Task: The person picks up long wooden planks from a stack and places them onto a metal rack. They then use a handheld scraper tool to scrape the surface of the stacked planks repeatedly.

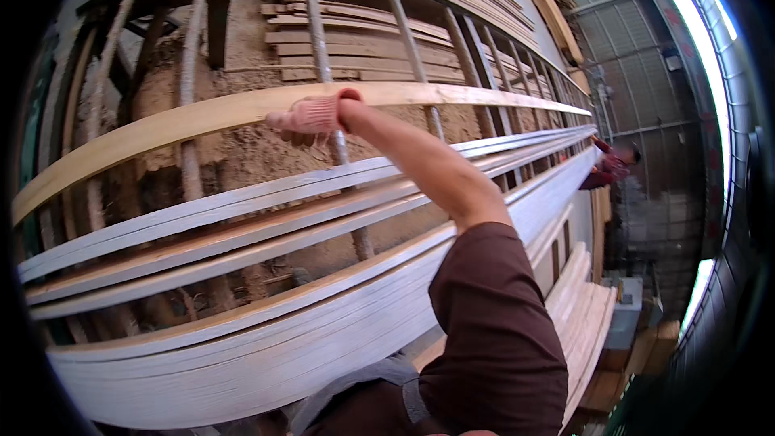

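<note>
My right arm, in a dark brown short sleeve, reaches out across the rack. The right hand (311,119) wears a pale pink knit glove with a red cuff. Its fingers are curled at the near edge of a long bare wooden board (194,119), and it appears to grip it. This board lies across the rack's bars, apart from the others. Closer to me, several long white-coated boards (186,214) lie side by side on the bars. A thick stack of white-faced boards (242,375) stands nearest my body. My left hand is out of view.
Metal bars (194,56) of the rack run crosswise. Below them are sawdust-covered ground and stacked bare planks (371,48). Another person (615,168) in dark red stands at the boards' far end. More planks (585,319) and a grey box (628,303) lie to the right.
</note>
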Action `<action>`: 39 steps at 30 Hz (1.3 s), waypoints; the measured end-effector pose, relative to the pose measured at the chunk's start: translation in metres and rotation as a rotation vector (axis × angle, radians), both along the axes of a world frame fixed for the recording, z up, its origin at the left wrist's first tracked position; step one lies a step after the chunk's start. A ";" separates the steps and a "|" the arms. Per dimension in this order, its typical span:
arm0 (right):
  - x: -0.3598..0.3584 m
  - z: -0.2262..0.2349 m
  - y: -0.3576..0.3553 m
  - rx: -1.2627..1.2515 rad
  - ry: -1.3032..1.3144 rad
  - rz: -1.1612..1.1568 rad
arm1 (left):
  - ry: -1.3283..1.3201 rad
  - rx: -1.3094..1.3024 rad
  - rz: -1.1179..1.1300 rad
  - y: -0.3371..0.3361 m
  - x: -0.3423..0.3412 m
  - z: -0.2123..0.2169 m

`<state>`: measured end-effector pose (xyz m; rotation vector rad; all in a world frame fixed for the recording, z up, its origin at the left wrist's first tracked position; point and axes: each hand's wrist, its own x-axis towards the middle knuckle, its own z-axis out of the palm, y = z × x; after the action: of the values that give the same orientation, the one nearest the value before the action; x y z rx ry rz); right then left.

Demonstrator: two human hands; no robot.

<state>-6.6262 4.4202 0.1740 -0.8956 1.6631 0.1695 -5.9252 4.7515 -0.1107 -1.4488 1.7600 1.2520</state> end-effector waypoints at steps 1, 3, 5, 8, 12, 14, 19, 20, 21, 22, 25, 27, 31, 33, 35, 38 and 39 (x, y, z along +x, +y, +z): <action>0.002 0.009 -0.008 -0.087 0.018 -0.013 | 0.010 0.000 0.001 0.006 0.006 0.002; -0.012 0.014 -0.015 -0.148 0.044 -0.049 | 0.035 -0.012 -0.010 0.015 0.018 0.006; -0.024 0.016 -0.020 -0.374 0.248 0.032 | 0.048 -0.034 -0.044 0.020 0.036 0.013; -0.020 0.041 -0.016 -0.579 1.099 0.546 | 0.013 -0.019 -0.123 0.022 0.065 0.029; 0.074 0.115 0.052 -1.131 0.753 0.578 | -0.068 0.046 -0.146 0.047 0.071 0.032; 0.121 0.114 0.111 -1.035 0.307 0.640 | 0.010 -0.041 -0.080 0.061 0.075 0.027; 0.114 -0.028 0.205 -0.626 0.254 0.539 | 0.424 0.419 1.199 0.038 0.067 0.023; 0.113 -0.036 0.191 -0.553 0.317 0.502 | 0.422 0.204 0.881 0.038 0.069 0.025; 0.112 -0.040 0.180 -0.476 0.388 0.459 | 0.407 -0.002 0.558 0.037 0.072 0.025; 0.126 -0.006 0.146 -0.358 0.425 0.289 | 0.368 -0.211 0.237 0.036 0.076 0.022; 0.135 0.019 0.126 -0.340 0.420 -0.098 | 0.314 -0.176 -0.072 0.035 0.098 -0.003; 0.136 0.026 0.116 -0.371 0.343 -0.250 | 0.245 -0.136 -0.143 0.037 0.097 -0.010; 0.140 -0.012 0.129 -0.431 0.065 -0.777 | 0.288 0.063 0.241 0.010 0.064 0.022; 0.130 -0.041 0.134 -0.435 -0.169 -1.028 | 0.215 -0.188 -0.357 0.011 0.071 -0.006; 0.106 -0.087 0.136 -0.564 -0.151 -1.105 | 0.278 -0.480 -0.872 0.017 0.084 -0.031; 0.116 -0.072 0.116 -0.688 0.032 -1.018 | 0.495 -0.044 0.194 0.047 0.084 -0.033; 0.105 -0.082 0.117 -0.750 0.073 -0.974 | 0.365 -0.084 0.111 0.051 0.086 -0.034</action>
<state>-6.5208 4.5375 0.0924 -0.4933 2.0783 -1.1521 -5.8392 4.8024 -0.1443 -1.4504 2.0086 1.6002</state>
